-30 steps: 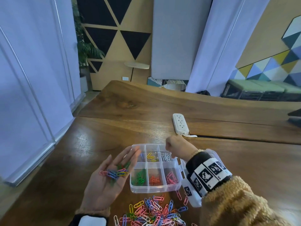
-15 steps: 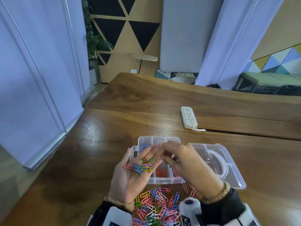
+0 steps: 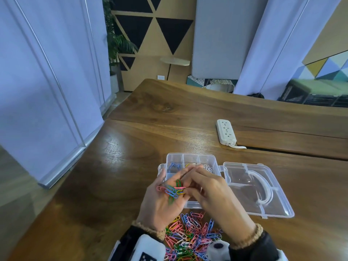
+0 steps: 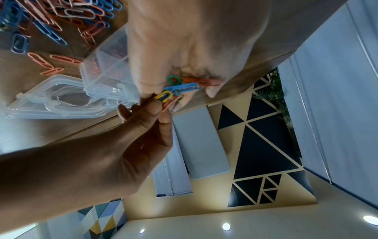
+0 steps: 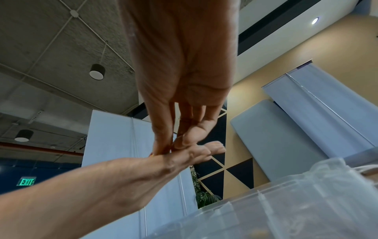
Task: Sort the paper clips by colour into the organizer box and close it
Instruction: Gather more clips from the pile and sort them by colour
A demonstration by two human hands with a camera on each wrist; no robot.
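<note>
My left hand [image 3: 160, 204] lies palm up in front of the clear organizer box [image 3: 192, 160], fingers straight, carrying several mixed paper clips [image 3: 172, 191]. My right hand [image 3: 205, 187] reaches onto that palm. In the left wrist view, the right hand's thumb and forefinger [image 4: 155, 106] pinch a yellow clip [image 4: 163, 95] among blue, green and orange ones [image 4: 184, 86]. The right wrist view shows the right fingertips [image 5: 163, 147] pressed together against the left hand [image 5: 184, 158]. Blue, yellow and white clips show in the box's back compartments; my hands hide the front ones.
The box's clear lid [image 3: 258, 191] lies open flat to the right. A loose pile of coloured clips [image 3: 188, 238] lies on the wooden table [image 3: 131, 176] between my wrists. A white power strip [image 3: 226, 131] sits further back.
My right hand came back from over the box's rear compartments to the left palm and took hold of a yellow clip. The left hand moved right, in front of the box.
</note>
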